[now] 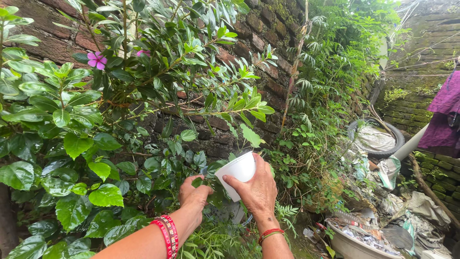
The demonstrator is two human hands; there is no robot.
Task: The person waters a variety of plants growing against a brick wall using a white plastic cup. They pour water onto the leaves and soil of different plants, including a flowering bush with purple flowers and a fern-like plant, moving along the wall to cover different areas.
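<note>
At lower centre, the right hand grips a tilted white cup, contents hidden; the left hand pinches a leaf.

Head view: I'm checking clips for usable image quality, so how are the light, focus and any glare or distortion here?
Head view: soft, even daylight with no hard shadows; white cup and both hands sharp; sky at the top right edge blown out; brick wall leans, showing wide-angle distortion.
</note>
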